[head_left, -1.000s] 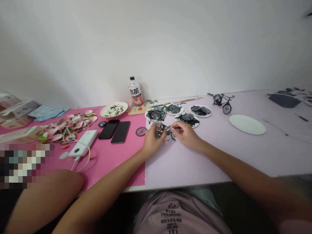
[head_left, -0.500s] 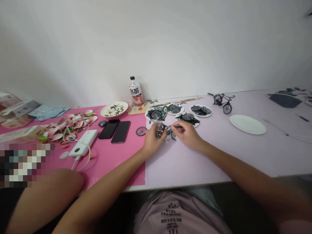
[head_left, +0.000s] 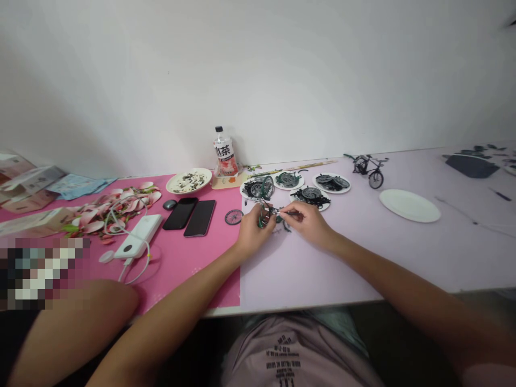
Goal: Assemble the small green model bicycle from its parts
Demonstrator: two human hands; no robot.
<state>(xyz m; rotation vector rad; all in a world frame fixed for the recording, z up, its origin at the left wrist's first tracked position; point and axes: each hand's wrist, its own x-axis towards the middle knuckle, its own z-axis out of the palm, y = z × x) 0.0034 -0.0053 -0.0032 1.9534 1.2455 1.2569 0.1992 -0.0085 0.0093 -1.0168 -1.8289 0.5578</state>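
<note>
My left hand [head_left: 255, 226] is closed around a partly built model bicycle [head_left: 267, 188], with dark green parts and a spoked wheel standing up above my fingers. My fingers hide much of its frame. From the right, my right hand [head_left: 308, 223] pinches a slim dark tool [head_left: 296, 213], its thin end against the bicycle near my left fingertips. The exact contact is too small to make out. A loose spoked wheel [head_left: 234, 217] lies left of my left hand. Small dark green parts [head_left: 286, 227] rest on the table below my hands.
Beyond my hands, small plates hold black and green bicycle parts [head_left: 331, 183]. A finished-looking model bicycle [head_left: 368, 171] stands at the back right, near a white plate [head_left: 409, 206]. To the left lie two phones [head_left: 200, 217], a power bank [head_left: 139, 236] and a drink bottle [head_left: 224, 153].
My right hand has shifted slightly left and turned, bringing the tool closer to the bicycle. The bicycle in my left hand has tilted a little, its upright wheel shifting left.
</note>
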